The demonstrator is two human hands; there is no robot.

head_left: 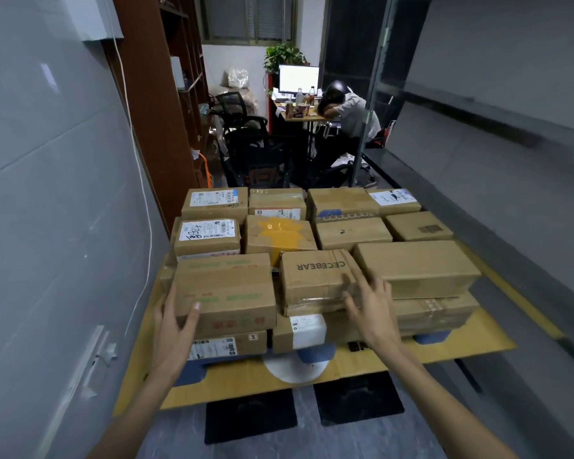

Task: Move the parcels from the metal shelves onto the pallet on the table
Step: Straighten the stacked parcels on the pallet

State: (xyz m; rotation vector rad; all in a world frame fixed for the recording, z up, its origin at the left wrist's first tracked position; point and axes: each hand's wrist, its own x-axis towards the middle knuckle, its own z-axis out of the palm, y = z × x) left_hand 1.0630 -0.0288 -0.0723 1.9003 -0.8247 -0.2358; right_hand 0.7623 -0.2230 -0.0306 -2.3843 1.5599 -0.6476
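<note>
Two forearms reach forward from the bottom edge toward stacked parcels (279, 238).

1. Far left: a grey wall with a white cable (140, 226) hanging down it.
2. Left hand (176, 326): arm extended, wrist straight. The fingers lie along the left side of the green-print box (224, 286) and the thumb presses its near face, so the hand grips the near left corner.
3. Green-print box: front row, left, resting on a lower labelled box (229, 346).
4. CECEBEAR box (315, 276): front row, middle, just beside the green-print box, printing reversed toward the camera.
5. Right hand (371, 309): arm extended, palm down, fingers spread and straight, holding nothing. It sits at the near right corner of the CECEBEAR box; contact cannot be confirmed.
6. Long box (418, 266): front row, right, on top of a taped box.
7. Two further rows of parcels stand behind the front row.
8. Blue pallet (433, 337): shows under the lower layer, on a cardboard sheet (478, 339).
9. Background: a person (352, 111) slumped over a table beside a lit monitor (299, 79).
</note>
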